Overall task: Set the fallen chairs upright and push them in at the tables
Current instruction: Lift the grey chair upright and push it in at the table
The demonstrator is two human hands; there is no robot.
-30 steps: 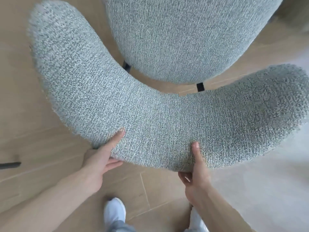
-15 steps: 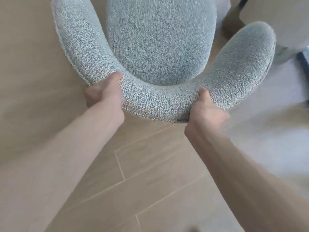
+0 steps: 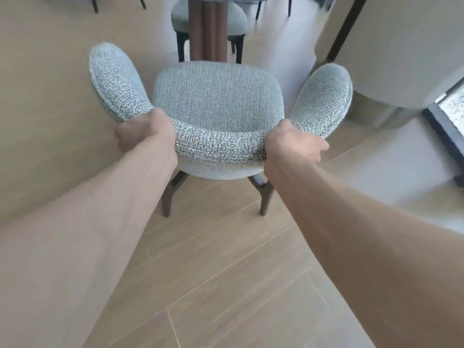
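Since earlier frame, grey-green boucle chair with curved backrest (image 3: 218,101) came upright on dark wooden legs; seat had filled view before. Left hand (image 3: 140,133) gripped backrest's left bend, fingers curled round it. Right hand (image 3: 292,144) gripped right bend likewise. Chair stood on tan wood-plank floor (image 3: 226,285), facing brown ribbed table pedestal (image 3: 208,28) just beyond. Second matching chair (image 3: 236,23) sat beyond pedestal.
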